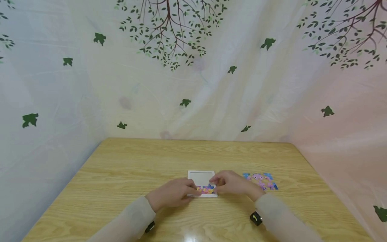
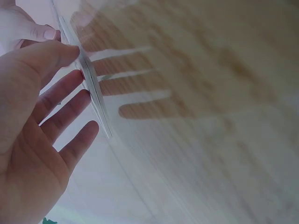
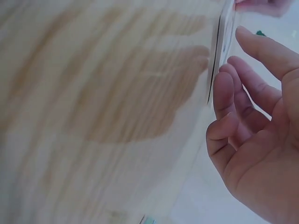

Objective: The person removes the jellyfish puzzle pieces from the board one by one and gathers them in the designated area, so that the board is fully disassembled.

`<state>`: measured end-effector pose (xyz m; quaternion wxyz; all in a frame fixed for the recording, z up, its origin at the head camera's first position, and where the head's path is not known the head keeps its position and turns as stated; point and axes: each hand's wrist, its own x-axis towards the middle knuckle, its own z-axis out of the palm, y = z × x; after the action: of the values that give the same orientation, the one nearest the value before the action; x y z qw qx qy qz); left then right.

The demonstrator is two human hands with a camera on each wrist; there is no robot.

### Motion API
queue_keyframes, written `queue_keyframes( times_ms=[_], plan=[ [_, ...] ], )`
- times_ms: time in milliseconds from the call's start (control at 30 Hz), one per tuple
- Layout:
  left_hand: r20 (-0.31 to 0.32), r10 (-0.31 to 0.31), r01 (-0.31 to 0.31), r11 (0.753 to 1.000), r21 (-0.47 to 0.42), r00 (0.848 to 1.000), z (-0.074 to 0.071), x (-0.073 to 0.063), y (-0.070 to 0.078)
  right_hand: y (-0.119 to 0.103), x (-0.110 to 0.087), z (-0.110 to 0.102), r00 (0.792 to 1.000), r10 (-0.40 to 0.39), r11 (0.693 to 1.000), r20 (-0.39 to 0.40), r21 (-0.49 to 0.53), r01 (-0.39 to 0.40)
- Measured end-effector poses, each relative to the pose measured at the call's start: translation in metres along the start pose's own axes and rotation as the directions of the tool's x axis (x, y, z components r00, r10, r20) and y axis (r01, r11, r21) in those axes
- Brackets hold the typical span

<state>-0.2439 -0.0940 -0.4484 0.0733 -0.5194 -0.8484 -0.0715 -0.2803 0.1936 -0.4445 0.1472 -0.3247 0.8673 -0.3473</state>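
Observation:
A small white puzzle tray (image 1: 201,171) lies flat on the table, with colourful joined puzzle pieces (image 1: 208,190) along its near side. My left hand (image 1: 173,192) holds the tray at its near left edge; in the left wrist view the thumb lies over the rim and fingertips touch the side. At the tray's right side is my right hand (image 1: 232,183), its thumb and bent forefinger over the pieces. The right wrist view shows that thumb (image 3: 264,49) apart from the fingers. Nothing is visible between them, and the exact contact is partly hidden.
Loose pink and blue puzzle pieces (image 1: 257,177) lie on the table to the right, partly behind the right wrist. The wooden table (image 1: 145,158) ends at a curtain (image 1: 151,90) printed with leaves and branches, which encloses the back and sides.

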Motion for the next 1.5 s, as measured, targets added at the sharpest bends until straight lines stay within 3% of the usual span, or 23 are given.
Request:
queue_keyframes(
  times_ms=[233,500,667,900,1200,1500],
  plan=[
    [-0.024,0.072,-0.071,0.997,0.008,0.997,-0.0005,0.001,-0.0014,-0.0064,0.0036,0.0057,0.999,-0.038,0.996,-0.014,-0.087,0.036],
    [0.007,0.032,-0.031,0.999,-0.026,0.999,-0.0027,0.0013,0.0026,-0.0101,0.0044,0.0076,1.0,0.005,0.996,-0.006,-0.093,-0.005],
    [-0.006,0.018,-0.019,0.998,-0.054,1.0,-0.005,0.0004,0.0041,-0.0096,0.0069,0.0065,1.0,-0.006,0.995,0.002,-0.096,0.006],
    [0.035,-0.037,0.04,0.995,-0.092,0.999,-0.0065,0.001,0.0069,-0.0056,0.0107,0.0073,1.0,0.014,0.999,0.015,-0.042,-0.013],
    [0.042,-0.051,0.056,0.992,-0.11,0.998,-0.005,0.0024,0.005,-0.0076,0.0096,0.0066,1.0,-0.007,1.0,0.03,0.023,0.006],
    [0.038,-0.035,0.04,0.99,-0.132,0.999,-0.0047,0.0017,0.0025,-0.0057,0.0071,0.0043,0.998,-0.055,0.998,0.027,0.002,0.055]
  ],
)
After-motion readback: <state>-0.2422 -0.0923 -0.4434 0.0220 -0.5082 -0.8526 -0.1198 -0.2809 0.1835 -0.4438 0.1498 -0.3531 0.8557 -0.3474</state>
